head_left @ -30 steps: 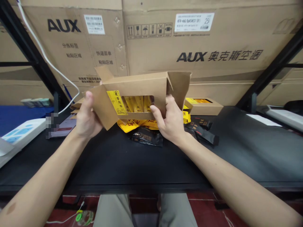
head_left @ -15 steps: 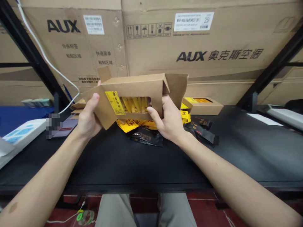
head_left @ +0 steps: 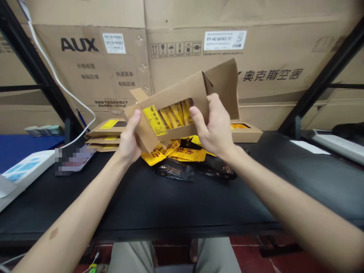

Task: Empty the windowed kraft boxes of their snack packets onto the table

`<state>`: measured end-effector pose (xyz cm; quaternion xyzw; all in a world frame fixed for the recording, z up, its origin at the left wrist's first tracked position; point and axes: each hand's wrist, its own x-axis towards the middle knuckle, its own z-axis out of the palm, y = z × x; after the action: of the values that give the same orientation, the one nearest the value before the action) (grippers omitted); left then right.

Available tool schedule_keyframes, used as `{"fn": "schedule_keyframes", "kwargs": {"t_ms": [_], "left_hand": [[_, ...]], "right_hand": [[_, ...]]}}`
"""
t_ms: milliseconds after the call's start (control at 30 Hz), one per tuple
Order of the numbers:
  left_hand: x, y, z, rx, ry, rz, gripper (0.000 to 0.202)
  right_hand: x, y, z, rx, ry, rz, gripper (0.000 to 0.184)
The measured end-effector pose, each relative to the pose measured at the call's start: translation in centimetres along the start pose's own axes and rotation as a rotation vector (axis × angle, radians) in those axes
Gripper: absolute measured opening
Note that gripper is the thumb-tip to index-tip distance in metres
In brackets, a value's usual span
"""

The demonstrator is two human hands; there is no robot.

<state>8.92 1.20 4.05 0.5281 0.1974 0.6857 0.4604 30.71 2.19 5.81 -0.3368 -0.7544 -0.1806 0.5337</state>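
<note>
Both my hands hold a kraft cardboard box (head_left: 182, 91), tilted up towards the right. Through its window, yellow sachets (head_left: 174, 113) show inside, and a yellow label (head_left: 155, 120) sits beside the window. My left hand (head_left: 129, 134) grips the box's lower left end, with the thumb on its front. My right hand (head_left: 213, 125) grips the right end below a raised open flap (head_left: 223, 85). Under the box lie loose yellow packets (head_left: 173, 152) and black foil packets (head_left: 174, 170) on the black table (head_left: 142, 204).
Flat kraft boxes (head_left: 105, 131) are stacked at the left, and another windowed box (head_left: 246, 132) stands at the right. A pixelated phone (head_left: 75, 159) and a white power strip (head_left: 28, 170) lie left. AUX cartons (head_left: 199, 38) form the back wall.
The box has turned, its right end now raised, and both hands have lifted. The view has shifted, revealing the stacked boxes at the left.
</note>
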Motion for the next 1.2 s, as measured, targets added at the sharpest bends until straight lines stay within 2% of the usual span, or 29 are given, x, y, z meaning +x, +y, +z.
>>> {"fn": "schedule_keyframes", "kwargs": {"t_ms": [100, 167, 233, 300, 367, 467, 667, 767, 933, 1100, 1200], "left_hand": [[1.3, -0.8, 0.4, 0.066, -0.009, -0.01, 0.05], [1.7, -1.4, -0.3, 0.17, 0.014, -0.063, 0.063], [1.8, -1.9, -1.6, 0.331, 0.095, -0.106, 0.074], [1.8, -2.3, -3.1, 0.5, 0.21, -0.038, 0.075], [1.9, -2.4, -4.2, 0.613, 0.292, 0.043, 0.07], [2.1, -2.4, -5.0, 0.689, 0.333, 0.131, 0.057], [2.0, -2.3, -4.9, 0.766, 0.292, 0.179, 0.034], [1.9, -2.1, -4.7, 0.778, 0.279, 0.176, 0.029], [1.8, -1.9, -4.5, 0.763, 0.278, 0.173, 0.025], [1.7, -1.7, -4.4, 0.764, 0.259, 0.166, 0.027], [1.7, -1.7, -4.4, 0.755, 0.265, 0.165, 0.028]], "right_hand": [[4.1, 0.4, -2.1, -0.083, -0.129, -0.021, 0.028], [7.0, 0.2, -3.5, -0.193, -0.245, 0.035, 0.02], [9.8, 0.0, -4.6, -0.311, -0.354, 0.093, 0.015], [12.3, 0.4, -5.2, -0.365, -0.412, 0.124, 0.014], [14.2, 1.3, -5.4, -0.385, -0.462, 0.142, 0.022], [16.0, 2.7, -5.2, -0.481, -0.537, 0.14, 0.029], [17.5, 3.3, -4.5, -0.737, -0.689, 0.187, 0.04], [17.7, 2.6, -4.6, -0.815, -0.75, 0.14, 0.04], [18.4, 1.5, -6.0, -0.821, -0.755, 0.147, 0.036], [18.9, 1.9, -6.4, -0.792, -0.563, 0.284, 0.042], [18.1, 2.7, -6.4, -0.749, -0.472, 0.256, 0.039]]}}
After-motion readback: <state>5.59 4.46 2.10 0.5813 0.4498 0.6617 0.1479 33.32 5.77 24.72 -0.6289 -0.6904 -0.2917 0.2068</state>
